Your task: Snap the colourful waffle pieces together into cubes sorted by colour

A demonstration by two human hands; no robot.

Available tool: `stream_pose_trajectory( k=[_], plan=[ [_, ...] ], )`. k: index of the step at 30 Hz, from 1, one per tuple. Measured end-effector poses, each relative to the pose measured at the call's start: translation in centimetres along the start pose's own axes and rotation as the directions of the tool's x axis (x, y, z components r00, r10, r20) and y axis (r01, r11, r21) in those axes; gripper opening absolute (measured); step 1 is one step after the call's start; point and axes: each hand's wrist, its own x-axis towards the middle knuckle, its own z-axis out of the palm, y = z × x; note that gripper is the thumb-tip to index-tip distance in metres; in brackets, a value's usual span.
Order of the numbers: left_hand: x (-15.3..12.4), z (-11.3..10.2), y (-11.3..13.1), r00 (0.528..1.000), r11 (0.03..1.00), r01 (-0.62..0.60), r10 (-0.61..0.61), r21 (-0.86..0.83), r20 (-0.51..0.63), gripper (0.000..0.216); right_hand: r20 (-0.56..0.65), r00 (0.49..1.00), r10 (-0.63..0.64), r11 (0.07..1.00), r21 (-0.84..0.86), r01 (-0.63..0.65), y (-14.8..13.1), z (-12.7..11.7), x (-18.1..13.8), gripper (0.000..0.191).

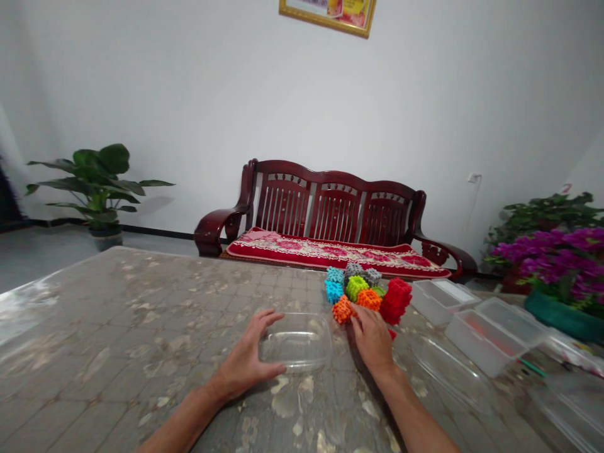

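A clear plastic box [296, 343] lies on the marbled table [117, 327] in front of me. My left hand [249, 362] rests against its left side, fingers spread along the rim. My right hand [372, 336] lies just right of the box, and its fingertips reach the orange clusters [343, 308] at the near edge of a heap of coloured knobbly blocks. That heap holds blue [334, 289], green [356, 286], grey [353, 270] and red [395, 301] clusters. Whether the right fingers grip one is hidden.
Several clear plastic boxes [484, 340] and lids [441, 362] lie on the table's right side. Purple flowers in a green pot [561, 251] stand at the far right. Behind the table stand a dark red wooden bench [330, 220] and a leafy plant [99, 182].
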Motion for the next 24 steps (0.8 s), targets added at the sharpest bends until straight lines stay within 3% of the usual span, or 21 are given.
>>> stream_pose_trajectory(
  k=[5, 11, 17, 20, 24],
  plan=[
    [-0.1, 0.0, 0.2, 1.000, 1.000, -0.005, 0.005, 0.008, -0.002, 0.083, -0.016, 1.000, 0.004, 1.000, -0.004, -0.004, 0.3, 0.2, 0.0, 0.033],
    [-0.1, -0.1, 0.6, 1.000, 1.000, 0.007, -0.007, -0.016, 0.016, 0.083, -0.120, 0.993, -0.016, 0.999, 0.043, 0.021, 0.6, 0.1, 0.0, 0.031],
    [-0.1, -0.2, 0.9, 0.999, 1.000, 0.014, -0.013, -0.014, 0.049, 0.085, -0.292, 0.950, 0.113, 0.947, 0.322, -0.014, -0.5, -0.2, 0.5, 0.029],
    [0.0, -0.3, 1.1, 0.998, 1.000, 0.009, -0.009, -0.006, 0.061, 0.087, -0.199, 0.959, 0.200, 0.869, 0.488, -0.080, -2.9, -0.5, 0.5, 0.026],
    [-0.1, -0.3, 1.2, 0.998, 1.000, -0.007, 0.006, 0.004, 0.070, 0.088, 0.017, 0.991, 0.130, 0.826, 0.551, -0.118, -6.4, -0.6, -0.1, 0.024]
  ],
)
